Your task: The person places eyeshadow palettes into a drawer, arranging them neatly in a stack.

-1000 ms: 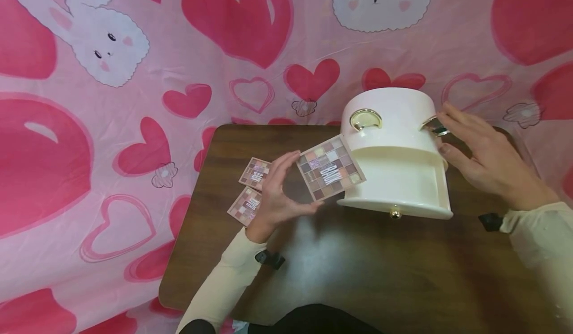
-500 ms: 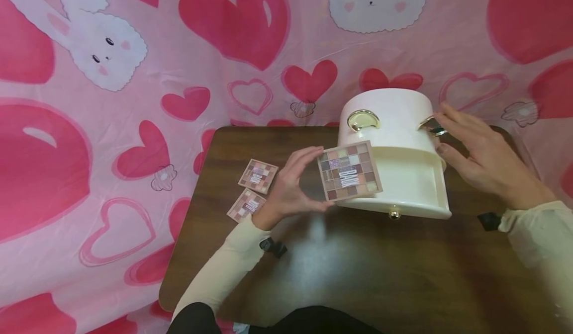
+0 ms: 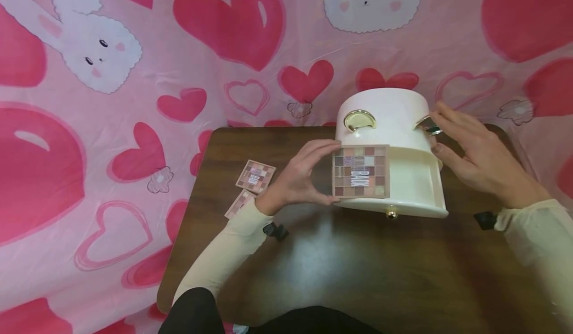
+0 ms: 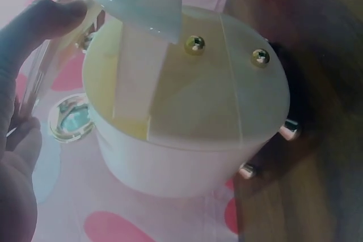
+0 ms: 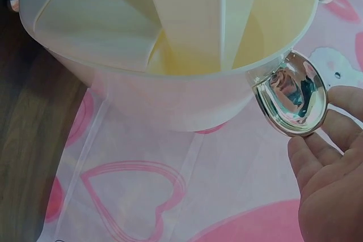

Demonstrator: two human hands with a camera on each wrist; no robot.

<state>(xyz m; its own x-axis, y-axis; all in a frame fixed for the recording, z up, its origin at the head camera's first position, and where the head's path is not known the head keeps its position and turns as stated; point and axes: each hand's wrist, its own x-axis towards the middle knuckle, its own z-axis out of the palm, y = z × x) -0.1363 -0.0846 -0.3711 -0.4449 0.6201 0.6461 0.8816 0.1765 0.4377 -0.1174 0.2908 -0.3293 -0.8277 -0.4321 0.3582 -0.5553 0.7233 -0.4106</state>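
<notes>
A round cream organiser box (image 3: 394,120) stands at the back of the brown table (image 3: 340,269), its drawer (image 3: 414,187) pulled out toward me. My left hand (image 3: 304,180) pinches a square eyeshadow palette (image 3: 360,171) by its edge and holds it level over the drawer's left part. My right hand (image 3: 474,152) rests with straight fingers against the box's right side, by a gold handle (image 3: 427,124). That gold handle (image 5: 292,94) shows close up in the right wrist view beside my fingers (image 5: 332,196). The left wrist view shows the box (image 4: 187,106) from low down.
Two more palettes, one (image 3: 256,176) above the other (image 3: 238,204), lie on the table to the left, the nearer partly under my left sleeve. A pink cloth with hearts and rabbits (image 3: 134,75) hangs behind and around the table. Gold knobs (image 4: 194,44) stud the box's front.
My left hand has carried the palette rightward from beside the box to above the drawer, turning it square. The right hand has stayed against the box.
</notes>
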